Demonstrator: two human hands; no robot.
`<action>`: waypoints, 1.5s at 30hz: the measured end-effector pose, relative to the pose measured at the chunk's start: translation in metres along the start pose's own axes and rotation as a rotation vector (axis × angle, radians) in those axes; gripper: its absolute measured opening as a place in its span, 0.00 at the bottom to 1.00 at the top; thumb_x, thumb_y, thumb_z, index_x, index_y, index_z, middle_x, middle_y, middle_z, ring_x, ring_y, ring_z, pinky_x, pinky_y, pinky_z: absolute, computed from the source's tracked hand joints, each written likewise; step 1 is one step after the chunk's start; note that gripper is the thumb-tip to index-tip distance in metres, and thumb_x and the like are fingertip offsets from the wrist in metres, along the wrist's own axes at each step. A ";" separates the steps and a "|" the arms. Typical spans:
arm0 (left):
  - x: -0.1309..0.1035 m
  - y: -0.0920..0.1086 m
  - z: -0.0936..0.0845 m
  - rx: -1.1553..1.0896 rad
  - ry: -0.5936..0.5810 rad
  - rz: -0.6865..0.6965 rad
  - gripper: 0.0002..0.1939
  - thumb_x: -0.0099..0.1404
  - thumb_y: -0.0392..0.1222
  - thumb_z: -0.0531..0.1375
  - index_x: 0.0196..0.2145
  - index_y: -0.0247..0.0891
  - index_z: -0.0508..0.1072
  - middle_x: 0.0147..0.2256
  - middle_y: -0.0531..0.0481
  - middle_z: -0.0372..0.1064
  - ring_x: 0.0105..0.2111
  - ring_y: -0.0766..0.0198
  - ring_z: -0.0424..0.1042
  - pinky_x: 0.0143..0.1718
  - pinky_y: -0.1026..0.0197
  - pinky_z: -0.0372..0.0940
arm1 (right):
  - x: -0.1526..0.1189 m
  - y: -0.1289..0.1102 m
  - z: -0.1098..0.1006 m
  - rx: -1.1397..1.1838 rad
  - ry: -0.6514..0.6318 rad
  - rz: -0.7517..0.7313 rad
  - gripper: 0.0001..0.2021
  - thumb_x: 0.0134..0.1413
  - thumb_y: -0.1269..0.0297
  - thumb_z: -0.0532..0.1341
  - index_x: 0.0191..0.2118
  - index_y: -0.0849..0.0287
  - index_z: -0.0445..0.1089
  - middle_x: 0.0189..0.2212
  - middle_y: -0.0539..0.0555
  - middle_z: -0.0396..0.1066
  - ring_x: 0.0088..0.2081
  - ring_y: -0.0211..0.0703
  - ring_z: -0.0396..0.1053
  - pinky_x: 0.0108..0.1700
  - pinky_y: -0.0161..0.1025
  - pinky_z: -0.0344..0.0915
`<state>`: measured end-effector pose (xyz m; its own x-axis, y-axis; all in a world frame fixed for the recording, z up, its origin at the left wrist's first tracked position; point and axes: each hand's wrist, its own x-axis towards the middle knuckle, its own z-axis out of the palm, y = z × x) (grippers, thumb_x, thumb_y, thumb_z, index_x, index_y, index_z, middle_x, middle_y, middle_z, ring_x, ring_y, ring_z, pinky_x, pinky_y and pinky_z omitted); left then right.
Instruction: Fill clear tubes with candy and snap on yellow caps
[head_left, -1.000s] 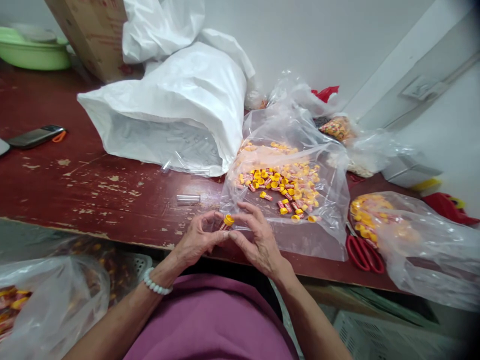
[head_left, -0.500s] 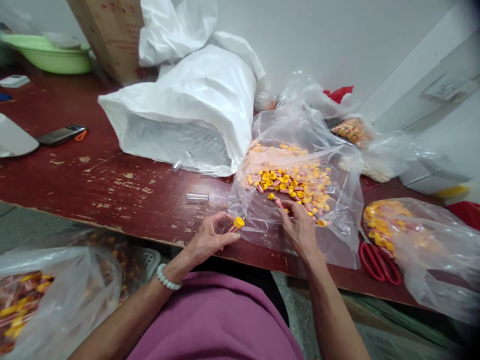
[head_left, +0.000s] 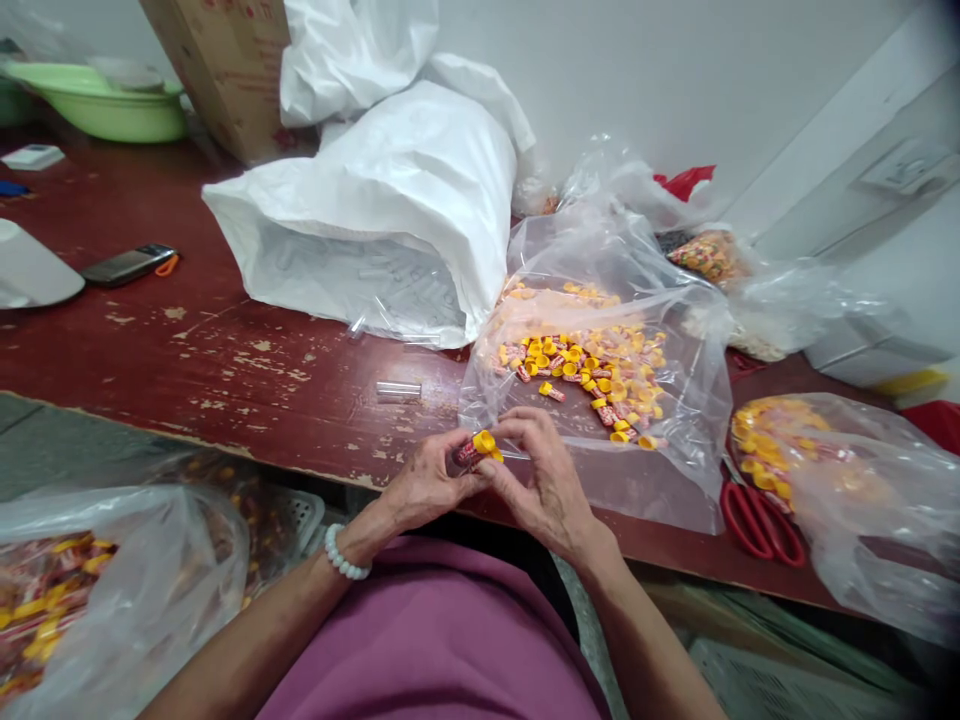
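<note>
My left hand (head_left: 429,478) is closed around a clear tube (head_left: 463,455) with a red-and-white patterned piece in it and a yellow cap at its upper end. Thumb and fingers of my right hand (head_left: 541,480) meet at that end, pinching a small yellow-capped piece (head_left: 496,455), mostly hidden by the fingers. Beyond the hands, a clear plastic bag (head_left: 517,490) lies spread with many loose yellow-capped pieces (head_left: 600,375) in it. One such piece (head_left: 553,392) lies apart, nearer to my right hand. Two or so empty clear tubes (head_left: 399,391) rest on the red table (head_left: 315,400).
A white sack (head_left: 420,150) of clear tubes lies open behind. Red-handled scissors (head_left: 761,525) and another bag of capped pieces (head_left: 817,450) are at the right. A phone (head_left: 129,265) lies left; a filled bag (head_left: 180,560) stands below the table's front edge.
My right hand has moved left from the loose pieces in the clear bag to my left hand. The left hand still holds the tube, now tilted a little differently.
</note>
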<state>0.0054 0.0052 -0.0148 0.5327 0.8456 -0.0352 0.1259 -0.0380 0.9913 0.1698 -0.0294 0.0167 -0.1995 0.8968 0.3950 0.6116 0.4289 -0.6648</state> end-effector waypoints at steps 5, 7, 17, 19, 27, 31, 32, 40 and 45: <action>-0.001 0.000 0.001 -0.119 0.020 -0.043 0.15 0.54 0.45 0.65 0.36 0.32 0.71 0.29 0.53 0.64 0.29 0.68 0.61 0.30 0.66 0.58 | -0.009 -0.008 0.012 -0.056 -0.042 -0.090 0.19 0.49 0.56 0.65 0.47 0.55 0.66 0.46 0.58 0.64 0.48 0.47 0.62 0.50 0.47 0.63; -0.001 -0.002 0.001 -0.108 0.026 -0.076 0.14 0.53 0.44 0.65 0.34 0.32 0.71 0.28 0.53 0.64 0.28 0.68 0.61 0.29 0.66 0.57 | -0.007 -0.004 0.012 -0.067 -0.079 -0.105 0.17 0.50 0.56 0.64 0.46 0.54 0.67 0.46 0.57 0.65 0.48 0.47 0.63 0.51 0.47 0.62; 0.002 -0.007 -0.003 -0.207 0.084 -0.131 0.12 0.49 0.38 0.66 0.31 0.33 0.69 0.28 0.53 0.66 0.28 0.69 0.64 0.29 0.67 0.58 | 0.047 0.125 -0.026 -0.591 0.079 0.197 0.14 0.55 0.67 0.55 0.46 0.59 0.71 0.41 0.61 0.72 0.44 0.51 0.65 0.48 0.48 0.60; 0.002 -0.008 -0.002 -0.229 0.078 -0.132 0.13 0.49 0.38 0.66 0.31 0.33 0.69 0.28 0.53 0.67 0.28 0.68 0.65 0.31 0.67 0.59 | 0.047 0.131 -0.025 -0.564 0.076 0.194 0.14 0.57 0.67 0.53 0.45 0.59 0.71 0.39 0.59 0.73 0.41 0.48 0.67 0.46 0.44 0.62; 0.013 -0.014 0.009 -0.125 0.109 -0.071 0.11 0.50 0.38 0.65 0.30 0.34 0.68 0.27 0.54 0.65 0.27 0.69 0.63 0.28 0.67 0.58 | 0.036 0.109 0.008 -0.640 -0.002 0.079 0.19 0.58 0.71 0.50 0.54 0.58 0.66 0.47 0.62 0.66 0.47 0.51 0.63 0.47 0.45 0.63; 0.017 -0.011 0.012 -0.060 0.109 -0.067 0.10 0.51 0.39 0.64 0.30 0.34 0.67 0.26 0.56 0.63 0.25 0.71 0.59 0.25 0.68 0.55 | 0.032 0.109 0.008 -0.595 0.065 0.113 0.22 0.55 0.76 0.48 0.54 0.60 0.65 0.48 0.61 0.66 0.47 0.49 0.63 0.49 0.46 0.63; 0.017 -0.010 0.012 -0.066 0.109 -0.072 0.10 0.51 0.39 0.64 0.30 0.34 0.67 0.26 0.56 0.62 0.25 0.71 0.59 0.25 0.68 0.55 | 0.031 0.109 0.006 -0.572 0.069 0.096 0.22 0.55 0.76 0.49 0.54 0.59 0.65 0.48 0.61 0.66 0.47 0.49 0.63 0.50 0.46 0.62; 0.012 0.000 0.011 -0.171 0.107 -0.140 0.12 0.50 0.40 0.65 0.31 0.34 0.67 0.25 0.57 0.62 0.24 0.71 0.59 0.25 0.68 0.57 | 0.025 0.095 -0.006 -0.366 0.015 0.150 0.10 0.57 0.66 0.55 0.40 0.59 0.71 0.39 0.59 0.69 0.41 0.47 0.66 0.45 0.44 0.64; 0.011 0.000 0.013 -0.173 0.095 -0.105 0.12 0.51 0.37 0.65 0.34 0.33 0.69 0.28 0.55 0.65 0.27 0.70 0.63 0.29 0.68 0.59 | 0.025 0.042 0.001 0.269 0.250 0.296 0.12 0.55 0.57 0.59 0.42 0.58 0.68 0.31 0.51 0.71 0.30 0.38 0.68 0.34 0.38 0.67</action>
<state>0.0223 0.0080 -0.0172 0.4419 0.8868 -0.1355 0.0263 0.1381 0.9901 0.1895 0.0108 -0.0019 0.1640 0.9452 0.2824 0.3880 0.2014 -0.8994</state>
